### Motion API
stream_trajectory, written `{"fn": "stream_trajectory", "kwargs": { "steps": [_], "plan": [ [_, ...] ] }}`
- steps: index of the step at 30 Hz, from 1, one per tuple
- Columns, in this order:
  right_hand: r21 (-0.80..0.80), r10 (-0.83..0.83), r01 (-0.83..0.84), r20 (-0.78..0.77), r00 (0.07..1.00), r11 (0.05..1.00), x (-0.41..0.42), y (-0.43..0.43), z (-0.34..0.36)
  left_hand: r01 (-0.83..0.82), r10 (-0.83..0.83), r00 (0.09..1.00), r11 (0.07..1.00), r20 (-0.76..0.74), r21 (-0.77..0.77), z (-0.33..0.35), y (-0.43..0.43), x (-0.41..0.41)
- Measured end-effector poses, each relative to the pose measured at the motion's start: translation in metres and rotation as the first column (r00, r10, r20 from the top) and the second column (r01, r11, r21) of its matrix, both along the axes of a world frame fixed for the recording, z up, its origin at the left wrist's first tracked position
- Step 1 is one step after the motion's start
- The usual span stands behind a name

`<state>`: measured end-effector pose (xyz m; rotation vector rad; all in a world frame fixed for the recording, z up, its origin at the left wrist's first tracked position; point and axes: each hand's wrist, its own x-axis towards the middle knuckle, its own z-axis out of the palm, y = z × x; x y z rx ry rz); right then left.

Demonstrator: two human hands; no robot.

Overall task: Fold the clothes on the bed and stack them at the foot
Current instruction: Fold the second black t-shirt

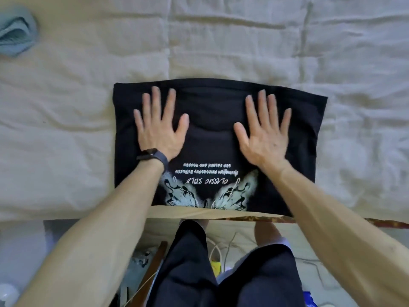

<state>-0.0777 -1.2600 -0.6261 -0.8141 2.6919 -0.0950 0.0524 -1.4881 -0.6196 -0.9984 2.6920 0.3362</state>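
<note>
A black T-shirt [210, 129] with pale printed wings and white lettering lies folded into a rectangle at the near edge of the bed [88, 85]. My left hand [161, 127], with a dark band on its wrist, lies flat on the shirt's left half, fingers spread and straight. On the right half my right hand [264, 134] is flat too, fingers straight. Neither hand grips the cloth.
A pale blue-green garment [15, 32] lies bunched at the far left of the cream bedcover. Below the bed edge are my legs in dark shorts [221, 273], white cables [221, 247] and clutter on the floor.
</note>
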Motion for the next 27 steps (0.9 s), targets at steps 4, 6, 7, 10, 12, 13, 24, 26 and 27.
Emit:
{"fn": "stream_trajectory", "kwargs": {
  "steps": [4, 6, 7, 10, 12, 13, 24, 26, 27],
  "plan": [
    [0.137, -0.177, 0.168, 0.052, 0.983, 0.976, -0.058, 0.093, 0.011, -0.227, 0.226, 0.966, 0.974, 0.129, -0.010, 0.010, -0.002, -0.005],
    [0.201, -0.218, 0.197, 0.092, 0.972, 0.960, -0.069, 0.138, 0.021, -0.278, 0.277, 0.955, 0.960, 0.103, -0.005, 0.019, 0.035, -0.011],
    [0.227, -0.214, 0.183, 0.124, 0.969, 0.957, -0.071, 0.159, 0.026, -0.252, 0.251, 0.966, 0.968, 0.070, 0.007, 0.023, 0.062, -0.013],
    [0.274, -0.151, 0.090, 0.211, 0.966, 0.958, -0.066, 0.210, 0.036, 0.044, -0.046, 0.999, 0.995, 0.019, 0.088, 0.025, 0.168, -0.007],
    [0.264, -0.115, 0.049, 0.241, 0.964, 0.963, -0.057, 0.234, 0.039, 0.283, -0.293, 0.955, 0.945, 0.037, 0.165, 0.019, 0.242, -0.004],
    [0.257, -0.108, 0.042, 0.246, 0.963, 0.966, -0.053, 0.244, 0.040, 0.344, -0.360, 0.932, 0.919, 0.052, 0.194, 0.017, 0.273, -0.004],
    [0.171, 0.065, -0.128, 0.332, 0.941, 0.977, -0.070, 0.276, 0.040, 0.608, -0.616, 0.754, 0.786, 0.228, 0.112, 0.048, 0.305, -0.017],
    [0.154, 0.061, -0.120, 0.342, 0.938, 0.981, -0.069, 0.273, 0.046, 0.546, -0.547, 0.832, 0.837, 0.095, 0.040, 0.062, 0.307, -0.013],
    [0.157, 0.049, -0.109, 0.348, 0.936, 0.982, -0.068, 0.270, 0.051, 0.487, -0.487, 0.873, 0.873, -0.017, 0.016, 0.068, 0.308, -0.008]
  ]
}}
